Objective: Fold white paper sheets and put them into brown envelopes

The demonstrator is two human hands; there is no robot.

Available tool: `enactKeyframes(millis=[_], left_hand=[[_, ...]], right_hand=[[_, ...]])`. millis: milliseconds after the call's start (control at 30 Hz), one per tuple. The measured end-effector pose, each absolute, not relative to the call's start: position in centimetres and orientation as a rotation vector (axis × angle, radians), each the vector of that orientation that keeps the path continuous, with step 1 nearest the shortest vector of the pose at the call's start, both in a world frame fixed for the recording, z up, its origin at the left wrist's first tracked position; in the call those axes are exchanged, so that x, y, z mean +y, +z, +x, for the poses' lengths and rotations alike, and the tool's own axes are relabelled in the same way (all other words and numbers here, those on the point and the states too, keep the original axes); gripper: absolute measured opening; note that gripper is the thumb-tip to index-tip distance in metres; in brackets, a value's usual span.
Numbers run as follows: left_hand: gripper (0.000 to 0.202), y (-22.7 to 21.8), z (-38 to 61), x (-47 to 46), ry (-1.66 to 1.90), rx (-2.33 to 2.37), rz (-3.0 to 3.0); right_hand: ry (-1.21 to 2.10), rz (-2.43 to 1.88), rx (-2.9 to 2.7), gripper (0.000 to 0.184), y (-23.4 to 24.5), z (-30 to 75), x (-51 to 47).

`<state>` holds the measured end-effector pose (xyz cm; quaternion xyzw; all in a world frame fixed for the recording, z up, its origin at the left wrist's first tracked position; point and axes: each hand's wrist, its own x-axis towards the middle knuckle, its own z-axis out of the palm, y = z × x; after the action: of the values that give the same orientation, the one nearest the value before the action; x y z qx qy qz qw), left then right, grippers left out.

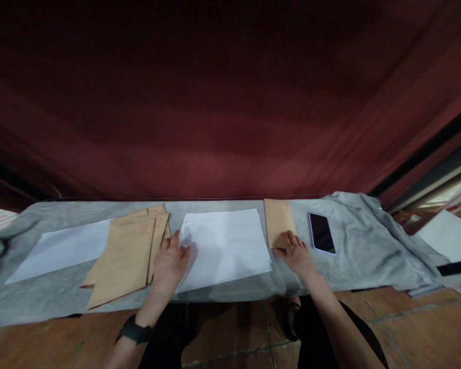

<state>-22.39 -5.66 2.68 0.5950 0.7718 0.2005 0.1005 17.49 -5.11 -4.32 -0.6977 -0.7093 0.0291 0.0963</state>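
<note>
My left hand (171,260) is at the left edge of a stack of white paper sheets (225,248), palm down, its thumb and fingers apart with nothing in them. A black band circles that wrist. To its left, large brown envelopes (125,256) overlap in a fanned pile, with faint red print near their upper corners. A smaller brown envelope (278,218) lies flat to the right of the paper. At its near edge, my right hand (297,256) has its fingers bent over the lower right corner and its thumb by the edge.
A phone (322,233) with a dark screen and pale purple edge lies right of the small envelope. More white paper (67,248) extends from under the big envelopes. Grey cloth (372,246) covers the narrow surface. Behind it hangs dark red fabric (223,128); floor tiles show below.
</note>
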Motion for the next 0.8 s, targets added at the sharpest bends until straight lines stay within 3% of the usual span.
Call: enactKeyframes(millis=[167, 433, 500, 667, 800], left_hand=[[0.04, 3.7, -18.9, -5.8, 0.903, 1.963, 1.877], [0.037, 3.7, -11.3, -5.5, 1.099, 1.286, 1.077], [0.044, 3.8, -9.8, -5.6, 1.059, 1.142, 0.814], [0.055, 4.4, -6.6, -5.4, 0.949, 0.778, 0.47], [0.058, 5.2, -5.2, -5.9, 1.12, 0.637, 0.51]], right_hand=[[0.005, -1.984, -2.268, 0.043, -4.0, 17.9, -5.1], [0.255, -1.884, -1.778, 0.028, -0.2, 19.4, -4.4], [0.428, -1.679, -1.416, 0.028, 1.6, 19.4, -4.4], [1.23, -1.024, -0.816, 0.037, 4.2, 15.1, -5.4], [1.38, -1.015, -0.786, 0.035, 3.5, 11.3, -5.8]])
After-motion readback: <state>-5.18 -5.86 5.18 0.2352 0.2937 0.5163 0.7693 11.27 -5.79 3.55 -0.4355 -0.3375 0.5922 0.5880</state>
